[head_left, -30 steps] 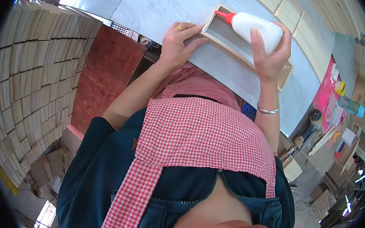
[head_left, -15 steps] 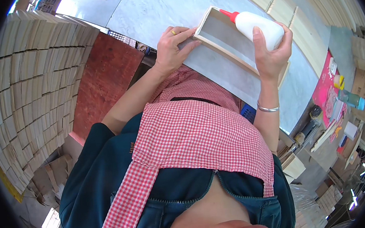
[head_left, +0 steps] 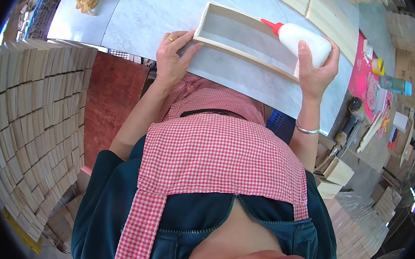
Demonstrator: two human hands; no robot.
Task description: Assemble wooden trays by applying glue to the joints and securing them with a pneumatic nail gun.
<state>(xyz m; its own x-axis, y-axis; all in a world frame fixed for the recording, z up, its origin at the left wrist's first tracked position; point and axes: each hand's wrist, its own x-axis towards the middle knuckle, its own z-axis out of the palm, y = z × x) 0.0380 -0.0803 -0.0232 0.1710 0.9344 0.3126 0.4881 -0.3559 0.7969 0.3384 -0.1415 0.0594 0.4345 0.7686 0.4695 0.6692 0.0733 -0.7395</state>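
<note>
A shallow rectangular frame of pale wood strips [head_left: 248, 57] lies on a grey marbled tabletop [head_left: 134, 30], its middle open to the surface. My left hand [head_left: 170, 59] pinches the frame's left end, the fingers along the end strip and the thumb by the near corner. In my right hand [head_left: 321, 72] is a white squeeze glue bottle [head_left: 303, 41] with a red nozzle, tilted so that its tip points left at the frame's far long strip. Whether the tip touches the wood I cannot tell. Part of the frame's right end is hidden behind my right hand.
Long pale boards [head_left: 335, 15] lie at the far right of the table. High stacks of wood strips [head_left: 35, 104] stand on the left, beside a red-brown panel [head_left: 112, 98]. A blue crate [head_left: 281, 122] sits below the near edge. A teal bottle [head_left: 393, 84] is farther right.
The glue bottle's nozzle has moved away from the frame's left far corner, rightward along the far strip. My left hand keeps its hold at the left end. The whole view has shifted slightly.
</note>
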